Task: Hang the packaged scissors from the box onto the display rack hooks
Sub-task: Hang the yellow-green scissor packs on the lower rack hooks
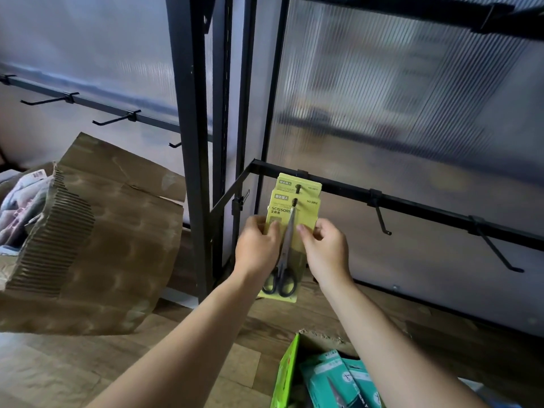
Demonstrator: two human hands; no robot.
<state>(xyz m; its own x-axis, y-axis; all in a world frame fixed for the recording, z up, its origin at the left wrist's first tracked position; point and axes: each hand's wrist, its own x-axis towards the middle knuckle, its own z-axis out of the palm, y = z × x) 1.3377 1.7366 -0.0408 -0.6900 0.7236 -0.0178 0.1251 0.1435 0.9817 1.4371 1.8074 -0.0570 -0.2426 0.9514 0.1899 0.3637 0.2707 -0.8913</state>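
Scissors pack [307,213], a yellow card with black-handled scissors on it, hangs at the centre of the view against a black rail [412,201]. A dark hook end [293,201] shows at the hole in its top. The left grip [257,242] pinches the card's 9 o'clock edge, thumb on the front. The right grip [323,245] pinches the 3 o'clock edge the same way, so both are clamped on the card and cover its middle. Right behind it, toward 12 o'clock, a second yellow pack [306,181] hangs on the same hook, its top showing above the front one.

Along the rail toward 3 o'clock two more hooks [381,219] jut out and slope down, well apart from the hands. A black upright [192,142] of the rack stands just at 9 o'clock of the card, with a slanted brace near the left wrist. Beyond it, at 10 o'clock, another rail [88,103] carries further hooks. A ribbed translucent panel [382,98] backs the rack.

At 9 o'clock, loose cardboard [117,231] lies crumpled on the wooden floor [206,334]. At 6 o'clock, under the right forearm, sits a green box [287,375] with teal packs [329,381] inside.
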